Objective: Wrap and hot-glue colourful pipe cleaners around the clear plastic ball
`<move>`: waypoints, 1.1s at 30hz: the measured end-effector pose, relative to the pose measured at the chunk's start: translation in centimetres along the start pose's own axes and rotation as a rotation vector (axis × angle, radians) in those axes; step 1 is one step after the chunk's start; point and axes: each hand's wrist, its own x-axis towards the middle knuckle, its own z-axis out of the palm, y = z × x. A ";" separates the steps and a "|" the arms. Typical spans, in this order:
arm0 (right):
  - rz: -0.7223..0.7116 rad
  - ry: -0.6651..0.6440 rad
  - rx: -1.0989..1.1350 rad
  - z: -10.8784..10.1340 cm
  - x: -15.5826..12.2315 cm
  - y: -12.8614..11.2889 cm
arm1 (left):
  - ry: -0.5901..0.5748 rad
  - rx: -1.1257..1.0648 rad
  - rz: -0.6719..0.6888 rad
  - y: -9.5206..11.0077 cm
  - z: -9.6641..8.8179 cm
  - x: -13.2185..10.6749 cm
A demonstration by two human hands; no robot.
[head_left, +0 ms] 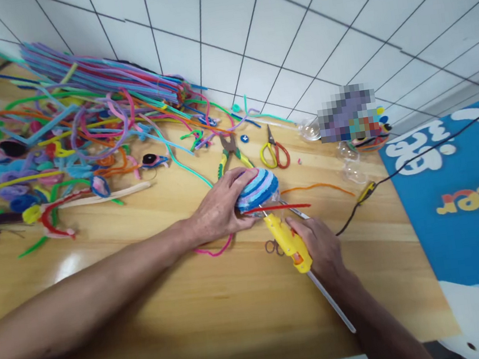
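My left hand (pixel 220 206) is wrapped round a ball striped in blue, white and lilac pipe cleaner (pixel 262 185). Part of the ball's lower side looks clear and uncovered. A red pipe cleaner (pixel 288 206) runs along that lower edge and sticks out to the right. In my right hand (pixel 317 243) is a yellow hot glue gun (pixel 287 241), its nozzle at the ball's lower edge; I cannot tell whether it touches. A glue stick (pixel 332 303) juts from the gun's rear. The handle is mostly hidden by my fingers.
Pliers (pixel 230 151) and red-and-yellow scissors (pixel 276 153) lie beyond the ball. Small dark-handled scissors (pixel 273 248) lie near the gun. Pipe cleaners (pixel 98 122) are heaped at left. Clear plastic balls (pixel 353 166) stand at right, near the gun's cord (pixel 352 217). A tiled wall (pixel 224 39) bounds the back.
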 end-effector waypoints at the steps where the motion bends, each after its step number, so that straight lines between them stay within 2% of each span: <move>1: 0.015 0.000 -0.013 0.0 0.0 0.0 | -0.001 0.001 -0.006 0.0 0.0 0.0; 4: 0.052 -0.023 -0.047 -0.1 -0.2 -0.1 | 0.009 0.008 -0.012 0.0 0.0 0.0; 12: 0.027 -0.038 0.000 -0.7 0.6 -0.5 | 0.010 0.007 -0.011 0.0 0.2 0.0; 18: 0.041 -0.064 0.005 -0.3 0.1 -0.3 | 0.010 0.008 -0.021 0.0 0.2 0.0; 33: 0.035 -0.028 0.012 -0.5 0.4 -0.7 | 0.025 0.010 -0.021 0.1 0.4 0.0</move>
